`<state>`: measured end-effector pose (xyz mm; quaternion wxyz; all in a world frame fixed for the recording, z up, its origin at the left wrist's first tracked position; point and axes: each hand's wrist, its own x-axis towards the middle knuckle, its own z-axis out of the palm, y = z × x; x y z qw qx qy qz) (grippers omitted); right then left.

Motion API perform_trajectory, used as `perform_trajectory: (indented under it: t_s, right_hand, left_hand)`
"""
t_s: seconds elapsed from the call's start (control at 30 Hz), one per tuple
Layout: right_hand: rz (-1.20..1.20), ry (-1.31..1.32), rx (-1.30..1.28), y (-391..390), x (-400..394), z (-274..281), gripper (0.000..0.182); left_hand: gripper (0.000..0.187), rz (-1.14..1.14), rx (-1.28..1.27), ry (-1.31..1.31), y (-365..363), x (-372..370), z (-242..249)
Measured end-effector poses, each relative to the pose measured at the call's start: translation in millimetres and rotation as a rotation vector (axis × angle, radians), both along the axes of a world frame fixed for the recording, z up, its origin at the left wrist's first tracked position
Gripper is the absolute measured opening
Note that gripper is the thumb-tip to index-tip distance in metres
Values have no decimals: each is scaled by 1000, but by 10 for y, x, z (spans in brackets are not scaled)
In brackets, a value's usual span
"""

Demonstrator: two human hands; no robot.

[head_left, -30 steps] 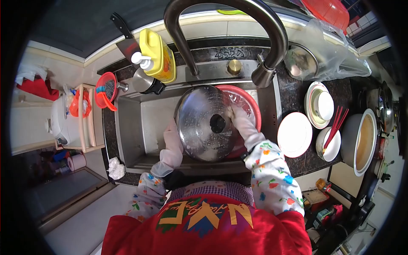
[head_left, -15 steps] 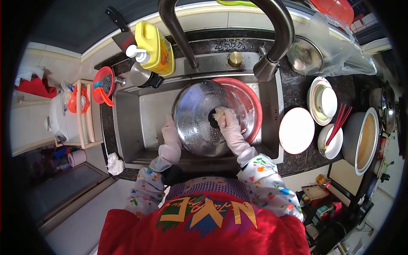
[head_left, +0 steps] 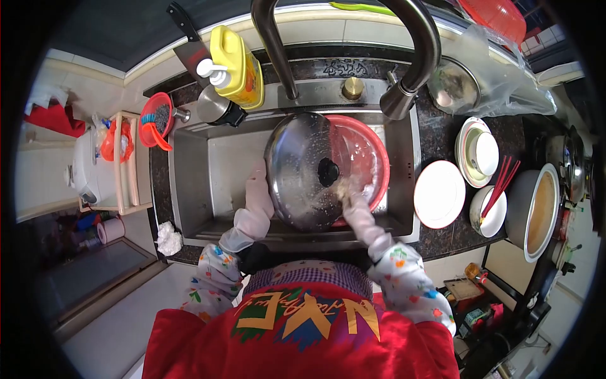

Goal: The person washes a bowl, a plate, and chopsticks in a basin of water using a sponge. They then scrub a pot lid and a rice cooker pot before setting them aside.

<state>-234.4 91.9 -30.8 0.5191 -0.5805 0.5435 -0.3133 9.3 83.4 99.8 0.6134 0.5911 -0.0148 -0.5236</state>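
A wet glass pot lid [head_left: 295, 180] with a black knob [head_left: 327, 171] is tilted over a red basin [head_left: 382, 155] in the sink [head_left: 196, 170]. My left hand [head_left: 257, 192], in a whitish glove, grips the lid's left rim; its fingers behind the rim are partly hidden. Near the lid's lower right edge, my gloved right hand [head_left: 356, 211] is closed on a pale, crumpled scrubber [head_left: 343, 188], smeared by motion. Foamy water shows in the basin to the right of the lid.
A dark faucet [head_left: 396, 101] arches over the sink's back. A yellow detergent jug [head_left: 237, 69] and a cleaver [head_left: 192, 55] stand behind left. On the right counter are a white plate [head_left: 440, 194], stacked bowls [head_left: 485, 153], red chopsticks [head_left: 499, 189] in a bowl and a large pot [head_left: 514, 208].
My right hand with the scrubber has moved from beside the knob down and right toward the lid's edge. The lid has tilted and turned, its knob shifting right and more of the basin showing.
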Motion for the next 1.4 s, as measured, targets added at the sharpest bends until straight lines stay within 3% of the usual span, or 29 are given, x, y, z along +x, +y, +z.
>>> perform_trajectory:
  t_s: [0.03,0.13,0.2,0.27,0.37,0.47,0.53,0.57,0.6,0.67,0.77,0.87,0.93,1.0,1.07,1.1,1.17,1.33,1.4]
  right_hand:
    - [56,-73,84,170,52,120,43]
    - [304,84,-379,316,227,785,47]
    - [387,31,-465,64,376,1273,46]
    - [467,-29,-556,-227,569,1543,45]
    - [454,36,-764,-652,770,1757,53]
    - [498,61,-810,-1085,804,2001,44]
    - [442,42,-768,-1368,707,1700,48]
    - [446,-106,-516,-1467,646,1655,54]
    - [449,-26,-546,-1551,571,1535,52]
    - [565,-124,-703,-1544,515,1805,53]
    - [736,-34,-770,-1280,440,2278,53]
    - [947,70,-886,-1264,442,2416,47]
    - [906,68,-899,-1361,418,2359,41]
    - [865,65,-912,-1511,367,2282,36]
    - [771,32,-671,-1681,246,2177,40]
    - [768,32,-674,-1690,188,2058,40]
    - [538,96,-704,-1669,108,1851,30]
    - [725,432,-780,-1221,402,2372,24]
    - [812,497,-770,-969,635,2343,24]
  left_hand:
    - [34,4,-10,30,-44,-41,43]
    - [35,-39,-33,29,-57,-120,24]
    - [38,-100,-81,-6,-38,-177,4]
    - [42,-255,56,-513,-61,-240,-28]
    - [46,-240,-79,-449,-95,-401,104]
    - [45,-290,-146,-585,-112,-462,379]
    - [42,-515,15,-795,-69,-417,421]
    - [42,-509,9,-793,-41,-444,427]
    - [41,-532,3,-818,-8,-475,434]
    - [36,-551,-22,-814,60,-530,547]
    - [31,-517,-80,-815,140,-494,495]
    - [24,-659,-164,-929,142,-323,508]
    - [20,-861,-429,-1213,121,-195,538]
    - [20,-836,-394,-1110,147,-130,557]
    - [24,-889,-342,-1030,184,-33,636]
    - [26,-908,-308,-1050,208,12,642]
    - [26,-880,-255,-1052,205,34,633]
    - [23,-738,-116,-939,117,-140,537]
    - [23,-530,-302,-883,-16,-403,557]
